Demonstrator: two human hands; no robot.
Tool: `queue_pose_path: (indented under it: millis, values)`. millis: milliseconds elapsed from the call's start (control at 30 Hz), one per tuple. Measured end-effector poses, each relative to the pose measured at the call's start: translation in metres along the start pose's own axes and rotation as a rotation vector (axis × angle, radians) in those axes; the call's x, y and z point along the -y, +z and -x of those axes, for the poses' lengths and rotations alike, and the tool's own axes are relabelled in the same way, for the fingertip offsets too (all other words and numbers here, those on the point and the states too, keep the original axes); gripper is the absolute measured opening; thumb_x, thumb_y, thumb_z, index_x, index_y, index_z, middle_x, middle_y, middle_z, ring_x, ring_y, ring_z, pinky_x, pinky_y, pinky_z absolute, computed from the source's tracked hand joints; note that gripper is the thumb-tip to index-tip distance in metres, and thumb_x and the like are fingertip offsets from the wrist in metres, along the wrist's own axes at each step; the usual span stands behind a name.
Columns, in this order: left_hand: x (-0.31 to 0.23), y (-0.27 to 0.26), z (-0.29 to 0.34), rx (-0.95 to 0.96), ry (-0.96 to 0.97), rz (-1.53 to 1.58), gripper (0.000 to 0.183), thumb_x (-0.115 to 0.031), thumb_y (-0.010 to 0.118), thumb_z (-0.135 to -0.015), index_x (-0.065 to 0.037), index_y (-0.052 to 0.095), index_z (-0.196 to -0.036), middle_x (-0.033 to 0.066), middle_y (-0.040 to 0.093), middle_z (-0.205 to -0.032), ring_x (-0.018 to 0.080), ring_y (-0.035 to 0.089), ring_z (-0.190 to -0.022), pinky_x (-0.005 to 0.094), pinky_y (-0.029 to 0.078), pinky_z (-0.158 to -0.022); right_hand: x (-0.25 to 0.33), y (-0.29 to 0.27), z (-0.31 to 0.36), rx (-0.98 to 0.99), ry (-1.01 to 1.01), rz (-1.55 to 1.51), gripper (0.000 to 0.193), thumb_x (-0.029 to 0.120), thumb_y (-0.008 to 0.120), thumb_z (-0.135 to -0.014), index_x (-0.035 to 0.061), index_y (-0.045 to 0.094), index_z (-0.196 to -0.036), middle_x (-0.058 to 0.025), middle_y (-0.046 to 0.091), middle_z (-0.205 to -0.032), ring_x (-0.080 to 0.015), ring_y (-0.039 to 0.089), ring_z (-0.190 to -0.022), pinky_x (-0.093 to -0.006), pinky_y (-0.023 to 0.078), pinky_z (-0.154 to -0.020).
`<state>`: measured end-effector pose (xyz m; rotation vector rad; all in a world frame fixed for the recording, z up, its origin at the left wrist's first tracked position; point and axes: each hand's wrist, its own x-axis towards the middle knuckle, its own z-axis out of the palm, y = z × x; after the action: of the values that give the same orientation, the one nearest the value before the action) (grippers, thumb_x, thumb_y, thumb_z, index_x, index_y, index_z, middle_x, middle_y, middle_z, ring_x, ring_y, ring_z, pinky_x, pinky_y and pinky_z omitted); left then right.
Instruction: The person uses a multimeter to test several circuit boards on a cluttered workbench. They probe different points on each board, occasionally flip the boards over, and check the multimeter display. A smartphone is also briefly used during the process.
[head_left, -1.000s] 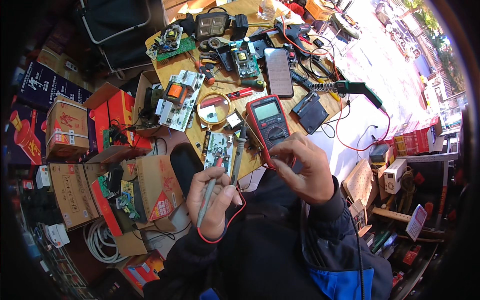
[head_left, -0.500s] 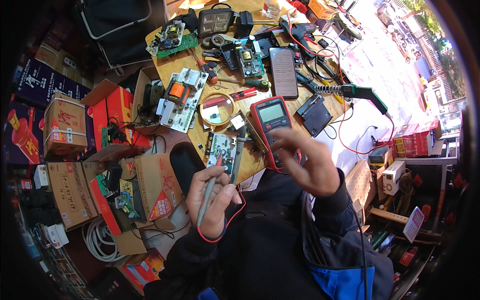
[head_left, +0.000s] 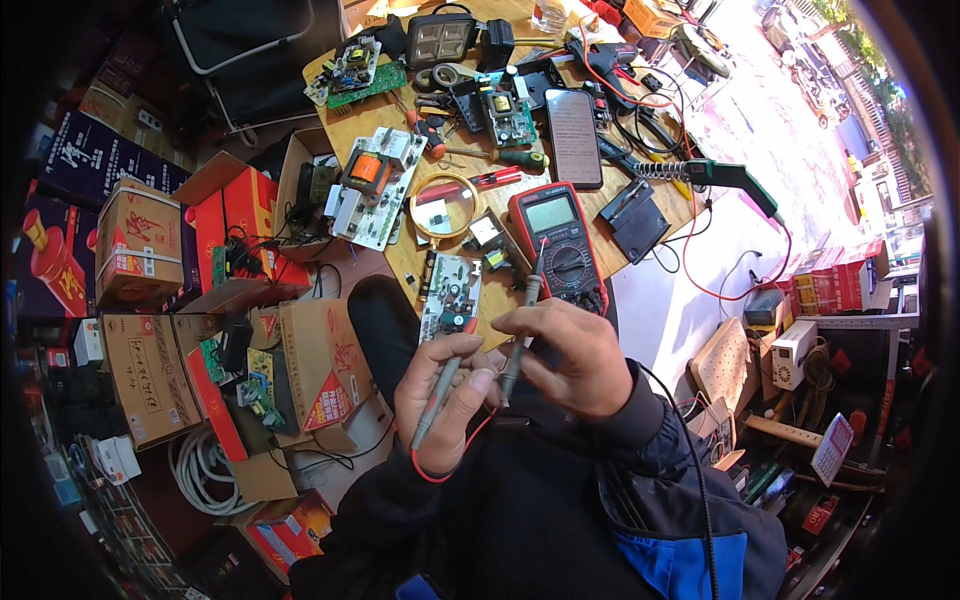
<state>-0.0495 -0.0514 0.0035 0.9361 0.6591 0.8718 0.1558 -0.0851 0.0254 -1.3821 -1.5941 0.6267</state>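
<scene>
My left hand (head_left: 461, 390) is closed round a grey test probe (head_left: 437, 405) with a red lead trailing from its lower end. The fingers of my right hand (head_left: 588, 362) are closed on a second dark grey probe (head_left: 533, 285), tilted with its tip up in front of the multimeter. This red-and-black multimeter (head_left: 556, 235) lies just beyond my right hand, its display and dial in view. Beyond my left fingers is a small white circuit board (head_left: 450, 298) with components on it. A magnifying glass (head_left: 443, 207) lies farther up the table.
On the wooden table (head_left: 408, 262) are a larger board with an orange transformer (head_left: 370, 178), a phone (head_left: 574, 140), a screwdriver (head_left: 515, 158) and a black case (head_left: 634, 222). A green soldering iron (head_left: 735, 180) rests at the right. Opened cartons (head_left: 325, 365) crowd the left.
My right hand has come down from above the multimeter and closed on the second probe. That probe has swung right, away from the small board. My left hand keeps its probe.
</scene>
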Motion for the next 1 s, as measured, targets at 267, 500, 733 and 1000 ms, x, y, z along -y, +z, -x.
queue_pose_path:
  millis: [267, 500, 733, 1000]
  values:
    - [-0.019, -0.036, 0.011, -0.177, 0.104, -0.111, 0.032, -0.022, 0.058, -0.113, 0.003, 0.068, -0.13, 0.0074, 0.065, -0.08, 0.0135, 0.057, -0.062, 0.0245, 0.046, -0.057, 0.002, -0.009, 0.03, -0.427, 0.099, -0.377, 0.018, 0.013, 0.074, -0.104, 0.0021, 0.06, -0.104, -0.0096, 0.069, -0.087, -0.0174, 0.065, -0.075, -0.0319, 0.053, -0.072]
    - [-0.041, -0.075, 0.018, -0.407, 0.241, -0.174, 0.024, -0.015, 0.055, -0.112, 0.0, 0.067, -0.126, -0.0008, 0.047, -0.065, 0.0078, 0.038, -0.052, 0.0247, 0.034, -0.053, 0.002, -0.007, 0.034, -0.414, 0.017, -0.416, 0.049, 0.044, 0.066, -0.107, -0.0042, 0.066, -0.111, -0.0108, 0.066, -0.081, -0.0187, 0.064, -0.076, -0.0327, 0.05, -0.074]
    - [-0.041, -0.069, 0.027, -0.433, 0.194, -0.179, 0.013, -0.011, 0.061, -0.108, -0.003, 0.057, -0.119, 0.0015, 0.051, -0.069, 0.0082, 0.041, -0.052, 0.0242, 0.036, -0.052, 0.011, 0.0, 0.03, -0.245, 0.015, -0.383, 0.056, 0.046, 0.061, -0.109, -0.0081, 0.074, -0.113, -0.0126, 0.068, -0.082, -0.0188, 0.066, -0.076, -0.0319, 0.051, -0.072]
    - [-0.031, -0.054, 0.017, -0.348, 0.149, -0.187, 0.021, -0.004, 0.067, -0.104, -0.001, 0.057, -0.122, 0.0074, 0.063, -0.082, 0.0107, 0.056, -0.062, 0.0241, 0.047, -0.057, 0.016, 0.01, 0.024, -0.08, 0.093, -0.403, 0.033, 0.021, 0.059, -0.109, -0.0053, 0.078, -0.114, -0.0116, 0.07, -0.084, -0.0198, 0.067, -0.072, -0.0328, 0.052, -0.071]
